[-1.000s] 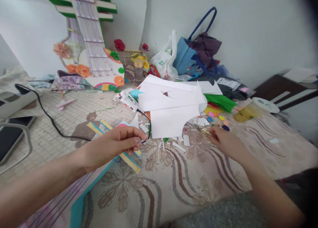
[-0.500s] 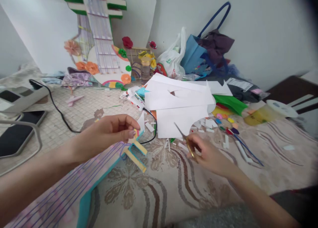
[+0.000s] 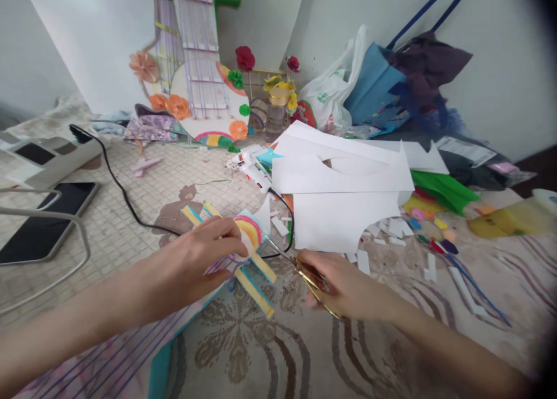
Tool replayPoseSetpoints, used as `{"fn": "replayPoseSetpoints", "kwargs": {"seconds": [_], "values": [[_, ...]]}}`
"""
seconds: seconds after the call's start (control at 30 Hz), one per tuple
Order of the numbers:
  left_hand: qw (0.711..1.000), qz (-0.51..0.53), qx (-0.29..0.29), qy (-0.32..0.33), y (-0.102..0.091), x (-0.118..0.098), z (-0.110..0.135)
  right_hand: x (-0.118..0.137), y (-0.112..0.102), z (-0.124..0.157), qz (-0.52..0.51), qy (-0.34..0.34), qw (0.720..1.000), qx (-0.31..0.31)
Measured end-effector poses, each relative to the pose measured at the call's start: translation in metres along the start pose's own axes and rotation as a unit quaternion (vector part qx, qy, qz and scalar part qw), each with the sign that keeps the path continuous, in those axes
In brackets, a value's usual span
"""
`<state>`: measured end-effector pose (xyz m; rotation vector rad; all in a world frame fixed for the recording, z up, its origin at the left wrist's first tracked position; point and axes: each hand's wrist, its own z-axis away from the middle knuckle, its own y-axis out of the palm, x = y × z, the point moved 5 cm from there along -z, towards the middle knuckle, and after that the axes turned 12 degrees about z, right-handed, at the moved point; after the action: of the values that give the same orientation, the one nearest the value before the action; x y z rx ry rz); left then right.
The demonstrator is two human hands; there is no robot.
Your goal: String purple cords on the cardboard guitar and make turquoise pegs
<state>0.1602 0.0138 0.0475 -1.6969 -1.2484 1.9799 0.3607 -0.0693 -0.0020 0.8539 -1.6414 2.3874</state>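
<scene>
My left hand (image 3: 198,257) is closed in a pinch on the head end of a flat craft guitar (image 3: 243,245), which has purple strings, a teal edge and yellow side pieces. It runs from the lower left up to the middle. My right hand (image 3: 343,286) grips gold-handled scissors (image 3: 300,268). Their blades point left toward the pinched end and almost touch it.
White paper sheets (image 3: 343,181) and small cuttings lie just beyond my hands. A black cable (image 3: 124,193) crosses the mat on the left, near a phone (image 3: 47,213). A finished craft guitar (image 3: 204,68), a jar, bags and green paper (image 3: 444,187) stand at the back.
My right hand lifted the scissors from the scraps on the right and brought them left to the guitar's head. My left hand stayed pinched there. The camera moved closer.
</scene>
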Motion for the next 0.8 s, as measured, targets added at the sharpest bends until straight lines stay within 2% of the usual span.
{"fn": "replayPoseSetpoints", "kwargs": {"seconds": [0.1,0.23,0.37,0.5,0.67,0.73,0.8], "values": [[1.0,-0.005,0.006,-0.012,0.006,0.0,-0.003,-0.001,0.002,-0.003,-0.004,-0.007,1.0,0.008],[0.995,0.058,-0.052,-0.057,-0.005,0.005,-0.004,-0.004,0.001,-0.005,-0.017,-0.022,1.0,0.006],[0.974,0.153,-0.079,-0.146,-0.014,0.017,0.0,-0.003,-0.001,-0.007,-0.028,-0.021,0.999,0.014],[0.947,0.245,-0.084,-0.188,-0.01,0.028,0.003,0.001,-0.001,-0.009,-0.007,-0.013,1.0,0.024],[0.897,0.388,-0.08,-0.195,-0.005,0.034,0.004,0.006,-0.003,-0.012,0.043,-0.026,0.999,0.02],[0.89,0.411,-0.07,-0.186,-0.007,0.032,0.004,0.007,-0.005,-0.013,0.069,-0.036,0.997,0.019],[0.894,0.402,-0.073,-0.182,-0.011,0.03,0.005,0.009,-0.006,-0.015,0.1,-0.045,0.994,0.019]]}}
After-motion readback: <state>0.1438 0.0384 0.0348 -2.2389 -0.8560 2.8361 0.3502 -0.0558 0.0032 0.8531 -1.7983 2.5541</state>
